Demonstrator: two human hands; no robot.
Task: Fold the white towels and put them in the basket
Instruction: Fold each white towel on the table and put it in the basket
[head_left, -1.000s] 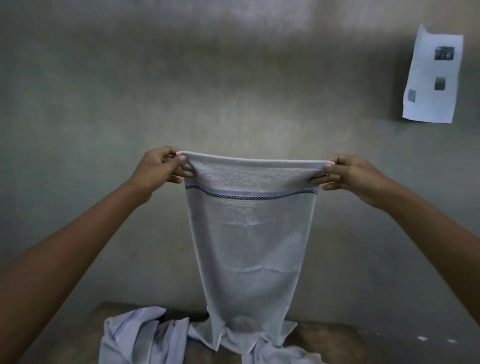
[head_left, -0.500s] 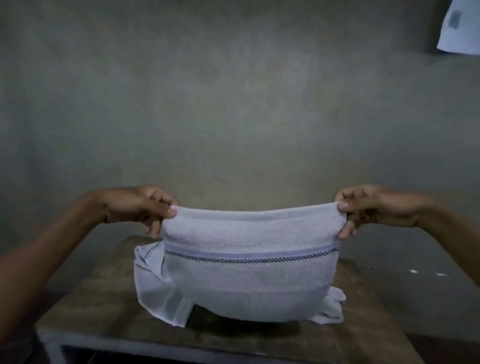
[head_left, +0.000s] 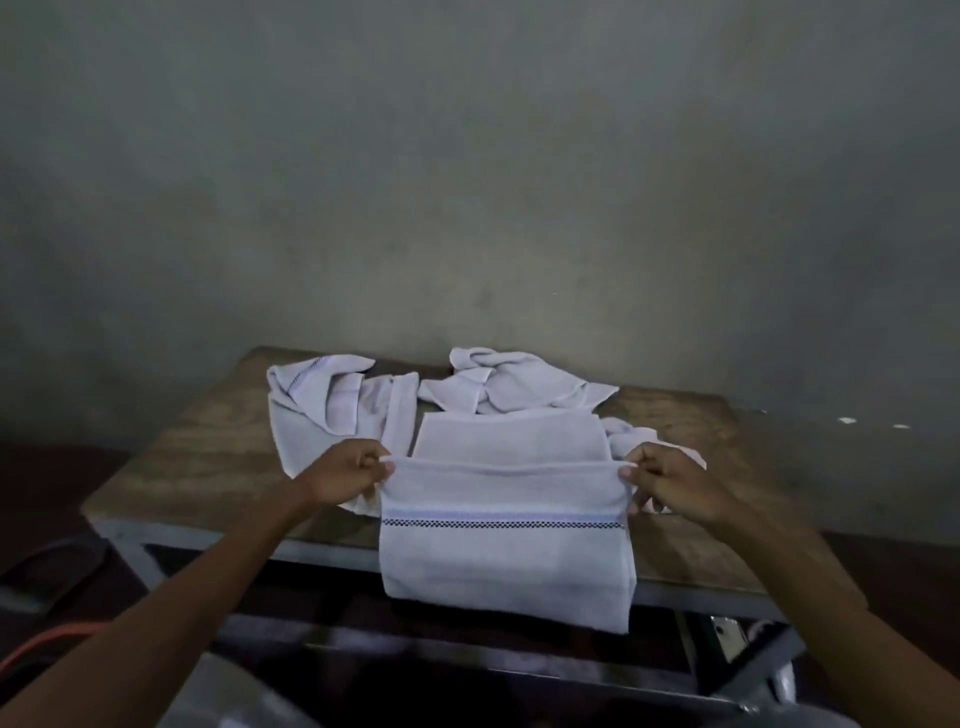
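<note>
Over the table (head_left: 208, 457) edge: one towel (head_left: 506, 551), far part laid flat, near part hanging. Our left hand (head_left: 353, 470) and right hand (head_left: 670, 486) each pinch a corner of the fold. Behind: crumpled towels (head_left: 332, 400), unfolded. No basket in view. We judge the first fold under way and the rest still to do.

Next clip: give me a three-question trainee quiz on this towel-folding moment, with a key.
1. True or false: both the left hand and the right hand pinch the striped towel at its upper corners.
2. The striped towel's lower part: A) hangs past the front edge of the table, B) lies flat on the tabletop, C) is bunched in the left hand.
3. Which hand is nearer the crumpled towel at the table's left rear?
Key: 1 true; 2 A; 3 left.
</note>
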